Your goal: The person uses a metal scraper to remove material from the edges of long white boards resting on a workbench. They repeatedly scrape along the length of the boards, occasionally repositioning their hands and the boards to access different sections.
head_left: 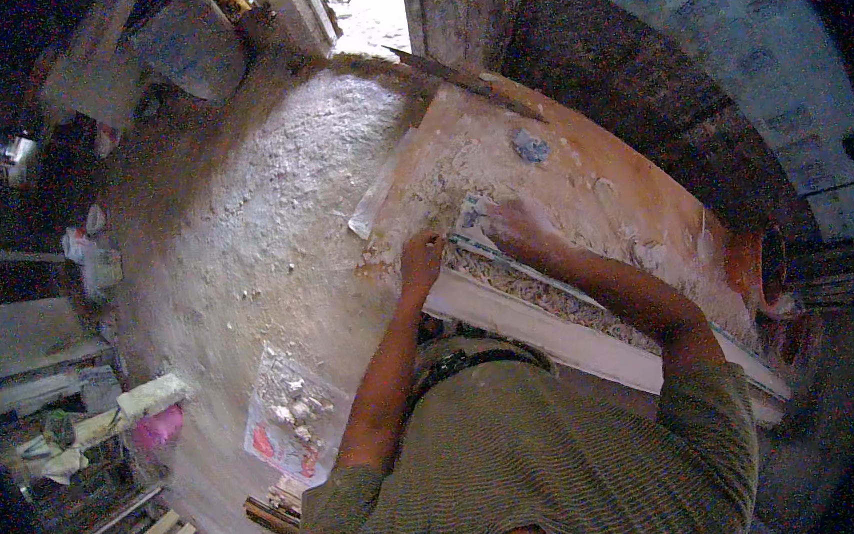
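Observation:
A long, narrow, pale strip (516, 302) runs from the middle toward the lower right along the near edge of a table. Rough, fibrous grey-brown matter (560, 302) lies along it between light edges. My left hand (422, 257) is at the strip's far left end, its fingers curled in; what they hold, if anything, is hidden. At the same end, my right hand (516, 226), whitened with powder or paste, rests over a pale, dark-marked piece (471, 213). Its fingers are too blurred to make out. The right forearm crosses above the strip.
The orange-brown tabletop (579, 160) is smeared white and bears a bluish lump (530, 145). A long dark blade-like bar (468, 83) lies at its far edge. An orange bucket (760, 271) stands right. On the dusty floor (245, 251) lies a sheet with white lumps (293, 413).

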Demonstrator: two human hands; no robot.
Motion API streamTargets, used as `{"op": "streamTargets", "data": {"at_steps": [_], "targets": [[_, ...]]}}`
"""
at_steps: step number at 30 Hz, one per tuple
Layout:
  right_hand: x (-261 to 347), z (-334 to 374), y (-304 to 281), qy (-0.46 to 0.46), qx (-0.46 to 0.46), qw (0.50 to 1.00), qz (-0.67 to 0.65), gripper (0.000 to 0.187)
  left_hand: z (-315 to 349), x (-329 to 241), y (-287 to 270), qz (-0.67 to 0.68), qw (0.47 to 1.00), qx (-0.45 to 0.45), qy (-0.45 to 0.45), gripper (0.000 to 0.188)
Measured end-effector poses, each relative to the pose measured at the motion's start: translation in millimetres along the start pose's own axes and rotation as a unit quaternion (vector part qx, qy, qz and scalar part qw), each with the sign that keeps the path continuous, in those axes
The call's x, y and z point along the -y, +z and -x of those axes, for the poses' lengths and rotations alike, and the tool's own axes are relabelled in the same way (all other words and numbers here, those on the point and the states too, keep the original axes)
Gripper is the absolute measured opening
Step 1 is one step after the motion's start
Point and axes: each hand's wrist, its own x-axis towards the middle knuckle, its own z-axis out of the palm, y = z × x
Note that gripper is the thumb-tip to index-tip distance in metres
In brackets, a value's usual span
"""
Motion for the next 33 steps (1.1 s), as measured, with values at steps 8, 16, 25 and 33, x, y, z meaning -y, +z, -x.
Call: {"op": "streamTargets", "data": {"at_steps": [8,16,25,33], "targets": [[4,-7,-17,0.031,0.003,0.995,-0.09,0.013,7,-23,-2,0.072,0.996,-0.042,-0.008,0.022],[-11,-2,9,-0.077,-0.085,0.993,-0.038,0.012,1,-3,9,0.021,0.998,-0.018,-0.063,0.025],[-10,-19,11,0.055,0.004,0.997,0.048,0.013,3,0,3,0.091,0.995,0.0,-0.049,0.029],[-16,-27,0,-0.047,-0.138,0.988,0.053,0.01,1,9,12,0.085,0.996,-0.015,0.002,0.034]]}}
